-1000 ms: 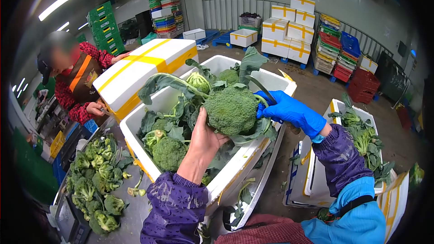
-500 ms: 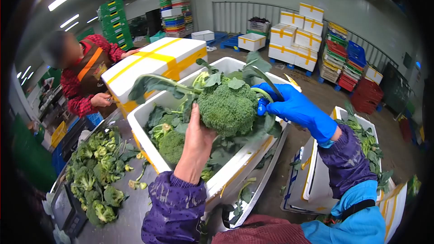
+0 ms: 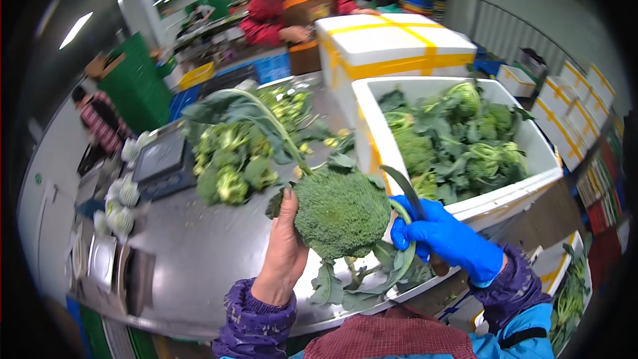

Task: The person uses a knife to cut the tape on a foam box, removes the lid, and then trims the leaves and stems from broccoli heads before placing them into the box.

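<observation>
A large head of broccoli (image 3: 342, 209) with long leaves still on it is held up over the metal table. My bare left hand (image 3: 284, 249) grips it from the left, thumb against the side of the crown. In its blue glove, my right hand (image 3: 442, 233) is closed around a knife (image 3: 407, 189), whose dark curved blade points up and left. Its fingers also press on a pale bent leaf stalk (image 3: 404, 216) at the crown's right side. Beyond that hand stands a white foam box (image 3: 465, 205) filled with leafy broccoli (image 3: 458, 133).
Trimmed broccoli heads (image 3: 232, 159) lie heaped on the metal table (image 3: 193, 246), beside a dark scale (image 3: 161, 159). A taped foam box (image 3: 399, 43) stands at the back, a co-worker (image 3: 299, 10) behind it. At lower right is another box of greens (image 3: 568, 299).
My view has swung left, and both hands have brought the broccoli from over the foam box to over the table. The crown stays in my left hand.
</observation>
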`<state>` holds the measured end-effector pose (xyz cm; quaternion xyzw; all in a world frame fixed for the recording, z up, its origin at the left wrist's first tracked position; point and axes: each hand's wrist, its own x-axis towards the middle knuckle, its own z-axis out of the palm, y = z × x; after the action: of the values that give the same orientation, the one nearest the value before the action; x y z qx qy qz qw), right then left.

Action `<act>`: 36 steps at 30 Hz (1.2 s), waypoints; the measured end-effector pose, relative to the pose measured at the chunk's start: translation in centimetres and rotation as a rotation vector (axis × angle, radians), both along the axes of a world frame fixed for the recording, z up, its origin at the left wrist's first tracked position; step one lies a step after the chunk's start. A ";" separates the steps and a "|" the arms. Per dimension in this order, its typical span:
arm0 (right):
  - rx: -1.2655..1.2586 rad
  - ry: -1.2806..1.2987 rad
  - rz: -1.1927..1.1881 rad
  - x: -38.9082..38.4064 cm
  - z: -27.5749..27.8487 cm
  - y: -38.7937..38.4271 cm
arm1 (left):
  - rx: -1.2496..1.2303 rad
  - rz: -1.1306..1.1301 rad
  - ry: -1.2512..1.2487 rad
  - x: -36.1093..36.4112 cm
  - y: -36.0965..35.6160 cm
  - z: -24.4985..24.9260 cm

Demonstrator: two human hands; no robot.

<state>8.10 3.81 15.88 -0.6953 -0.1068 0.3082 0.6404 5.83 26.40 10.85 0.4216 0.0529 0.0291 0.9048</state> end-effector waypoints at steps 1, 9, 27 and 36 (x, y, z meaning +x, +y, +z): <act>-0.015 0.033 0.050 -0.2 -1.8 1.0 | 0.015 0.015 0.026 -0.9 1.0 -1.0; -0.006 0.234 0.093 -2.0 -9.6 4.9 | 0.098 0.079 0.205 -6.3 3.7 -6.1; -0.117 0.117 -0.006 -4.9 -19.0 5.9 | 1.175 0.021 0.199 -9.2 0.9 -18.2; -0.558 -0.658 0.085 -4.8 -23.0 0.9 | 1.492 0.014 0.081 -6.4 -1.0 -18.4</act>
<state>3.29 4.73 -7.11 -0.8980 -0.2466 0.1133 0.3464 -0.59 25.43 -7.54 0.9239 0.0552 0.0476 0.3757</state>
